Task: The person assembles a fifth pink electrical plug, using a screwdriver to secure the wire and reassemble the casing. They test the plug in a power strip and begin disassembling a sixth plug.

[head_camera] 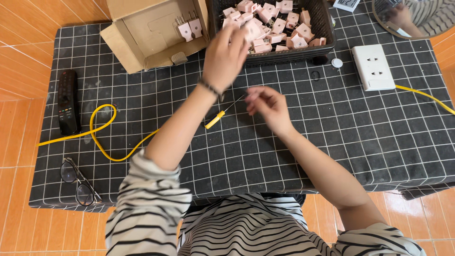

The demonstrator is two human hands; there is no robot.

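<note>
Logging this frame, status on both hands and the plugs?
Left hand reaching into black basket, fingers on a pink plug. Right hand pinching yellow-handled screwdriver by its tip. Nothing in the way.

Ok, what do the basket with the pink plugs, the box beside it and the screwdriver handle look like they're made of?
The basket looks like dark moulded plastic, judging by its regular lattice wall. The box is plain brown cardboard, matte, with folded flaps and raw edges. The screwdriver handle looks like yellow plastic, smooth; its thin shaft seems metal. The pink plugs appear matte plastic.
</note>
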